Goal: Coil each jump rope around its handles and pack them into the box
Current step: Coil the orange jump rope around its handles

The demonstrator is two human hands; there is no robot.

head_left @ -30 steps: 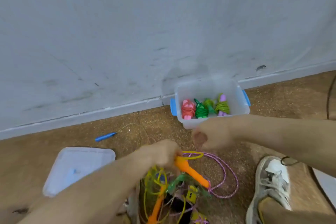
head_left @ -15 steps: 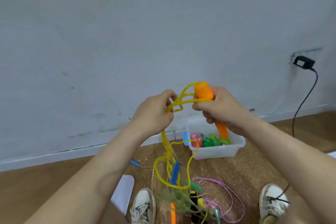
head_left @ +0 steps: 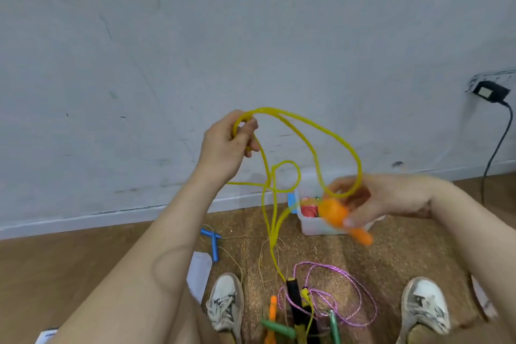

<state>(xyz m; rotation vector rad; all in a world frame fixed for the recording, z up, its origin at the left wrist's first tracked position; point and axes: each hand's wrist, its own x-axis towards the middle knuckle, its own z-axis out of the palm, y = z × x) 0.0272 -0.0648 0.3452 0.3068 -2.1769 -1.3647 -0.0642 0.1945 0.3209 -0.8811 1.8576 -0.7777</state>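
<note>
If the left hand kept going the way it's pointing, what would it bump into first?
Probably the grey wall; the left hand, gripping the yellow rope, points up toward it. Depth is unclear.

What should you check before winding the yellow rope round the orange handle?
1. The left hand pinches the yellow rope: ok.
2. The right hand holds the orange handle: ok, though blurred.
3. Rope hangs free of tangles: not ok, a small loop twists midway.
4. Rope's lower end clear of the purple rope: cannot tell, it drops into the pile.
5. Room left in the box: cannot tell, the right hand hides most of it.
</note>
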